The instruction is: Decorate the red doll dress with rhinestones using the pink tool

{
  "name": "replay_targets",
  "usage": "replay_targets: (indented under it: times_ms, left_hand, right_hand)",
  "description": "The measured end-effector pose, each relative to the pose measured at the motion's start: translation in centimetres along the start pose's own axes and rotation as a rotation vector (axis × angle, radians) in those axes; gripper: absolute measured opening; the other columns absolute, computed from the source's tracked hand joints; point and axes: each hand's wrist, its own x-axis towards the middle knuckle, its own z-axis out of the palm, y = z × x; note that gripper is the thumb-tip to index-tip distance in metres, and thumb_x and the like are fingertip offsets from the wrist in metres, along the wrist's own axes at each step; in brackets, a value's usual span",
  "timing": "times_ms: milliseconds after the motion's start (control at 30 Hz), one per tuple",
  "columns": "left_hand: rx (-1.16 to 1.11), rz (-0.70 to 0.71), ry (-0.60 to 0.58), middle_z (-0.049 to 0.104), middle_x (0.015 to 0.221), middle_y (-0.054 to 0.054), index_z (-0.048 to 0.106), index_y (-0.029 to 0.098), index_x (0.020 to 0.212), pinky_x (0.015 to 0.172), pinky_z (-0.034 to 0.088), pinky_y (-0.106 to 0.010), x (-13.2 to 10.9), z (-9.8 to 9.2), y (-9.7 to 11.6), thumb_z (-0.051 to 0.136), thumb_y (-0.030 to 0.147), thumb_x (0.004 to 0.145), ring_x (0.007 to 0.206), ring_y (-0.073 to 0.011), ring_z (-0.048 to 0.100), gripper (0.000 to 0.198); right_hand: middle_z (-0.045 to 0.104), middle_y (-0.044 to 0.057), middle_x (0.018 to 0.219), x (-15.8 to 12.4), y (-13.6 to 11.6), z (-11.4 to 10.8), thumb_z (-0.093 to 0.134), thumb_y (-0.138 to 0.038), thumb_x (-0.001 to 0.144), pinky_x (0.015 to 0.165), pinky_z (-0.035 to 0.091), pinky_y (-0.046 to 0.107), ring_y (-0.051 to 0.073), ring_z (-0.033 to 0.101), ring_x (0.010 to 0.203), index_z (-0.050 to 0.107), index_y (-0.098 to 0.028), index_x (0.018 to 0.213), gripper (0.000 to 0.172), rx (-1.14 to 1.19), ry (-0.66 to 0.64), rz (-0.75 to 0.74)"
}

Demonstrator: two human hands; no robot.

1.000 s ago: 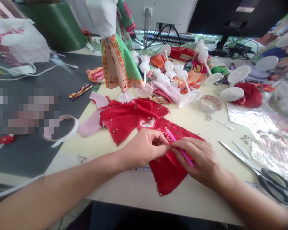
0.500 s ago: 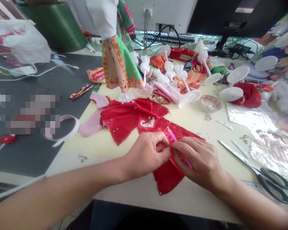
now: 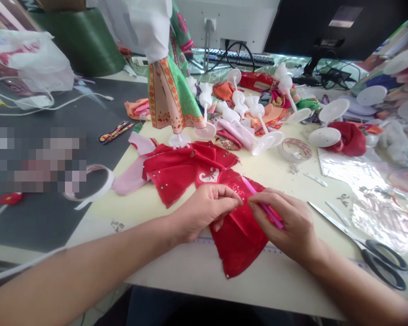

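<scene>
Head view: white-patterned red cloth (image 3: 240, 242); right hand (image 3: 290, 222) grips pink stick (image 3: 273, 215); left hand (image 3: 202, 208) pinched, contents unclear.

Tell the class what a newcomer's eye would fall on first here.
Probably the red cloth, vivid in the middle of the pale table. Next, perhaps, the pink stick in the right hand and the patterned skirt behind the cloth. The scissors lie farther right.
</scene>
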Motion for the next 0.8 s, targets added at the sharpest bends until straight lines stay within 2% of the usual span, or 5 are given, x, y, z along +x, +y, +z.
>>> replay_targets:
  times_ms: [167,600,800]
  left_hand:
    - [-0.065,0.001,-0.005,0.041,0.051,0.008,0.060,0.015,0.077,0.039,0.034,-0.016,-0.04,-0.07,0.15,0.062,0.025,0.077,0.041,-0.0033,0.034,0.010]
    - [0.102,0.034,0.049,0.048,0.051,0.006,0.063,0.015,0.081,0.040,0.031,-0.016,-0.03,0.14,-0.40,0.063,0.032,0.079,0.041,-0.0036,0.040,0.017]
    - [0.109,0.056,0.042,0.058,0.062,0.000,0.064,0.016,0.085,0.049,0.039,-0.019,-0.22,0.19,-0.70,0.063,0.035,0.079,0.052,-0.0068,0.049,0.020]
  right_hand:
    - [0.064,0.003,0.075,-0.01,-0.04,-0.08,0.055,-0.007,0.081,0.058,0.046,0.023,0.012,0.058,0.064,0.059,-0.018,0.089,0.014,0.034,-0.027,-0.012]
    - [0.062,0.002,0.073,-0.19,-0.05,-0.02,0.054,-0.011,0.083,0.056,0.045,0.024,0.011,0.057,0.062,0.058,-0.018,0.090,0.011,0.045,-0.086,-0.005]
    - [0.061,0.002,0.071,-0.18,-0.07,0.04,0.054,-0.013,0.084,0.055,0.044,0.024,0.011,0.056,0.061,0.057,-0.017,0.088,0.007,0.041,-0.113,0.000]
